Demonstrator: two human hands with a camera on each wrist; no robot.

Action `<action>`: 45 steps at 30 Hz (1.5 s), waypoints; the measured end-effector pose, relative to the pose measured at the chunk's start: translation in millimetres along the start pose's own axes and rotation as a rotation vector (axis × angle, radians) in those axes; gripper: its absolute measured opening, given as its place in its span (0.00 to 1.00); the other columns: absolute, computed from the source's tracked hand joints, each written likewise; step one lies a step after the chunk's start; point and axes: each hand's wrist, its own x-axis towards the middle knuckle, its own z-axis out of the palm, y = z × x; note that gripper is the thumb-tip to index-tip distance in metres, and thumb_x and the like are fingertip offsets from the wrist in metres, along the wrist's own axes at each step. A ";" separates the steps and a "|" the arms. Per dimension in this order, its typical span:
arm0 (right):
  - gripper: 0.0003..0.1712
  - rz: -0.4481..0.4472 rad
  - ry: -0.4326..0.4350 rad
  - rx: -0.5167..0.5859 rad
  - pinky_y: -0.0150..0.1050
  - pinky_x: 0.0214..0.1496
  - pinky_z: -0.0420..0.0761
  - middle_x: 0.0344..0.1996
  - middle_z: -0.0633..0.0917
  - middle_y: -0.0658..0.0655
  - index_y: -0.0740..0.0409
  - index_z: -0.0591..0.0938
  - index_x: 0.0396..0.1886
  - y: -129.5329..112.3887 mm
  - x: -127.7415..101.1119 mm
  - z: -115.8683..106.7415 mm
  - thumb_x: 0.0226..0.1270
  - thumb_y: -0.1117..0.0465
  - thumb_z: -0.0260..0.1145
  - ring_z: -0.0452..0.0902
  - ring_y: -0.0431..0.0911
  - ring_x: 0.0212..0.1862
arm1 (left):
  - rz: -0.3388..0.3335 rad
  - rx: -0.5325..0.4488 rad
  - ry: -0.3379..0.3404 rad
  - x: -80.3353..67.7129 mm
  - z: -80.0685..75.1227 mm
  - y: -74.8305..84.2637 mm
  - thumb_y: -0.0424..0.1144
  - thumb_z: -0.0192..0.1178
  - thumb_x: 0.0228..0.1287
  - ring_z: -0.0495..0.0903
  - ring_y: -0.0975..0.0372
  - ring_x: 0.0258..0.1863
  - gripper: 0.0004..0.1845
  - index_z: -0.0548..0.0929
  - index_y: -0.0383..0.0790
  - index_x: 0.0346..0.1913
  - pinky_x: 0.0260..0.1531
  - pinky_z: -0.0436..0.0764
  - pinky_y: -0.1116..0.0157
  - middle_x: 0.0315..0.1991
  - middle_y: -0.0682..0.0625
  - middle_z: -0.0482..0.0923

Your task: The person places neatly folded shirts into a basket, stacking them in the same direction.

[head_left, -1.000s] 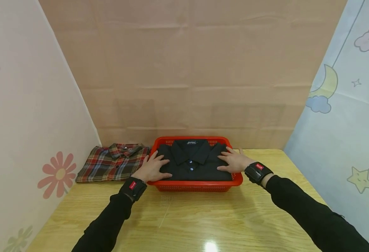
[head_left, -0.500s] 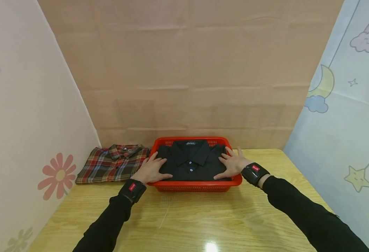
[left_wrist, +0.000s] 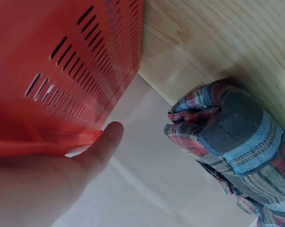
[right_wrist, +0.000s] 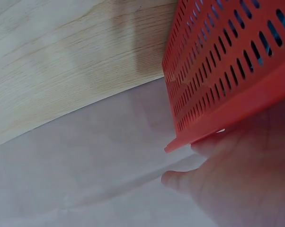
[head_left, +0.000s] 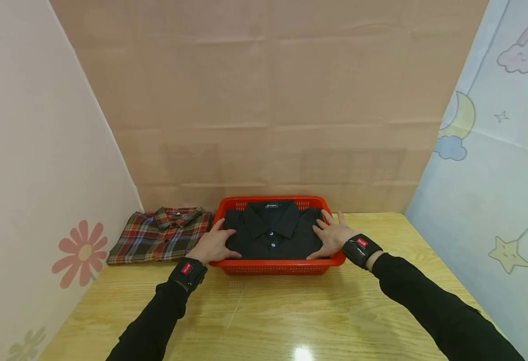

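Observation:
A folded black collared shirt (head_left: 264, 245) lies in a red plastic basket (head_left: 273, 267), its collar toward the back and its pale buttons facing up. My left hand (head_left: 210, 244) lies over the basket's left rim, fingers spread, with the fingertips and thumb at the shirt's left side. Across from it, my right hand (head_left: 334, 236) reaches over the right rim, its fingers spread at the shirt's right edge and its thumb near the front corner. Both wrist views show the hands above the basket's slotted outer walls (left_wrist: 93, 52). The rim hides parts of the fingers there.
A folded plaid shirt (head_left: 157, 241) lies on the wooden table (head_left: 264, 311) left of the basket, close to my left hand. Brown paper (head_left: 268, 100) covers the wall right behind. Patterned walls stand at left (head_left: 65, 150) and right (head_left: 494, 175).
My left fingers have drawn back slightly toward the left rim. The right thumb has spread toward the front of the basket. The basket and both shirts stay nearly in place.

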 end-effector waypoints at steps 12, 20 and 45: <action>0.64 -0.005 0.002 0.020 0.64 0.62 0.41 0.68 0.51 0.65 0.53 0.61 0.68 1.1 0.7 4.1 0.36 0.16 0.48 0.32 0.60 0.69 | -0.007 -0.039 -0.005 -2.6 0.1 0.9 0.55 0.67 0.46 0.59 0.46 0.63 0.28 0.81 0.45 0.51 0.45 0.74 0.50 0.68 0.38 0.50; 0.64 -0.020 0.007 0.065 0.62 0.62 0.47 0.68 0.49 0.67 0.57 0.61 0.68 2.1 -0.4 4.4 0.38 0.17 0.49 0.30 0.60 0.69 | 0.019 -0.108 0.044 -1.8 5.4 -3.4 0.50 0.65 0.52 0.47 0.55 0.68 0.18 0.83 0.45 0.44 0.48 0.73 0.55 0.45 0.50 0.79; 0.43 -0.177 0.174 0.278 0.62 0.63 0.45 0.66 0.60 0.62 0.56 0.62 0.67 -50.3 -9.9 -23.3 0.62 0.31 0.43 0.46 0.55 0.68 | 0.139 -0.159 0.285 -1.6 9.8 -9.2 0.44 0.59 0.60 0.74 0.59 0.42 0.08 0.84 0.46 0.38 0.43 0.73 0.59 0.38 0.54 0.78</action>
